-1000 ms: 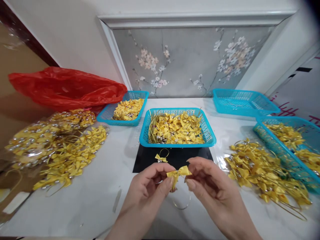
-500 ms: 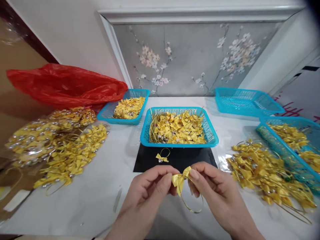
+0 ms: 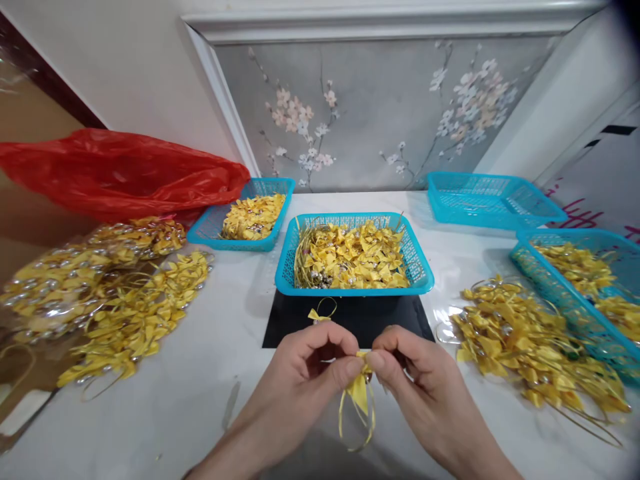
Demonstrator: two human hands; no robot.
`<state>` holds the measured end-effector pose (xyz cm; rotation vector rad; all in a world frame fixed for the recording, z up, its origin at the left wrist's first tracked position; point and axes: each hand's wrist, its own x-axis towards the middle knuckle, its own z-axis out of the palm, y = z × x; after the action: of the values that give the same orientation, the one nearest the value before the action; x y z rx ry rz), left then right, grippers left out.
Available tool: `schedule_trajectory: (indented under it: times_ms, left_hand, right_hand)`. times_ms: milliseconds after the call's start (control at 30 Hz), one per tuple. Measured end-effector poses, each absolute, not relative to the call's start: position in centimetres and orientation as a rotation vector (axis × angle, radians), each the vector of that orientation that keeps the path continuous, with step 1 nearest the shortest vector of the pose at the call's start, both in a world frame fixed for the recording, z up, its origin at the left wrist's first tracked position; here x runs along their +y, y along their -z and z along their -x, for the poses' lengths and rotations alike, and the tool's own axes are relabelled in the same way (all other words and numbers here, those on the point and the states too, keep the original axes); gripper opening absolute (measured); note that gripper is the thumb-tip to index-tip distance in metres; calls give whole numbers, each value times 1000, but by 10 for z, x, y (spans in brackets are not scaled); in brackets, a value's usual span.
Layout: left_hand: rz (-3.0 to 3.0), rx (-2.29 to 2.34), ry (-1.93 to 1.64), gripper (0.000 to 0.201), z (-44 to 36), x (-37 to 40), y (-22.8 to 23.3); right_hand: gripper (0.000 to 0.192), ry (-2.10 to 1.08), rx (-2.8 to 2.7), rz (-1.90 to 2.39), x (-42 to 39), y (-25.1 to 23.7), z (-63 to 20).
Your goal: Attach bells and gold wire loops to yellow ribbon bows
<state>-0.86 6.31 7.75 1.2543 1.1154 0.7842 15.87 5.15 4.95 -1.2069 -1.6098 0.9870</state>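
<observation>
Between my two hands is a yellow ribbon bow [image 3: 358, 393] with a gold cord loop hanging below it. My left hand [image 3: 315, 370] pinches its upper left side with thumb and forefinger. On the other side, my right hand [image 3: 417, 373] pinches the bow close to the left fingertips. The fingers hide much of its knot. Just beyond my left hand, a second bow with a cord loop [image 3: 319, 315] lies on a black mat [image 3: 395, 320], partly covered by my fingers. Behind the mat stands a blue basket [image 3: 355, 291] full of yellow bows and silver beads.
Bows lie heaped on the left [image 3: 135, 317] and right [image 3: 530, 347] of the white table. A blue basket [image 3: 230, 245] with bows stands back left beside a red plastic bag [image 3: 125, 173]. Two more blue baskets are at the right, one [image 3: 495, 217] at the back.
Both hands have come closer together. The bow has turned and sits mostly under my fingertips, its loop now hanging straight down. The view has shifted slightly.
</observation>
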Motion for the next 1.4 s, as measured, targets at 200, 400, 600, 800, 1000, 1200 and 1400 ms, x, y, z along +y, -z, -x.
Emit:
schedule_trajectory:
  times_ms: [200,400,600,800,1000,1200,1400]
  left_hand:
    - [-1178,1126,-864,21,1,58,-76]
    - [-1108,1212,-962,22,-3,52,-74]
    - [-1084,1231,-994,20,-1,46,-71]
    - [-1171,1244,-996,14,-3,41,-72]
    - [-1114,1285,-1049,22,1,41,-75]
    - [-1171,1315,-947,27,2,32,-81]
    - [-1208,1293,-872,25,1,39,-81]
  right_hand:
    - [21,-712,-1643,1067,48,-42,-154]
    - [18,-441,-1723,844,47,-34,-147]
    - [10,-816,-1595,1028,46,-40,-157]
    - [14,-990,-1570,1095,43,-46,-162]
    - [17,-525,-1638,1001,40,-45,-161]
    - [32,-75,-1720,896,36,-31,-161]
    - [20,93,-1835,808,35,-21,-159]
